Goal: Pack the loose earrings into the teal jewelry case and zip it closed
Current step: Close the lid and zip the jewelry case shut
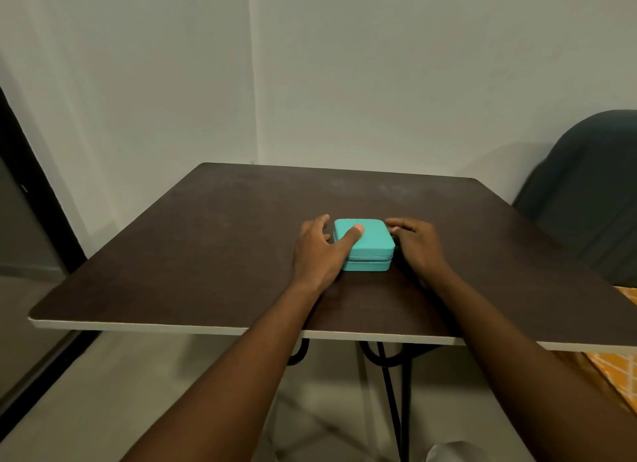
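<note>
A small teal jewelry case (372, 246) lies with its lid down in the middle of a dark brown table (206, 255). My left hand (317, 251) grips the case's left side, with the thumb pressed on the lid and the fingers curled round the far left corner. My right hand (417, 246) rests against the case's right side, fingertips bent at its far right corner where the zip line runs. What those fingertips pinch is hidden. No loose earrings show on the table.
The table's pale front edge (206, 329) runs across below my forearms, above black metal legs (389, 392). A dark chair back (593, 192) stands at the right. Orange patterned cloth (620, 368) shows at the lower right. White walls meet behind the table.
</note>
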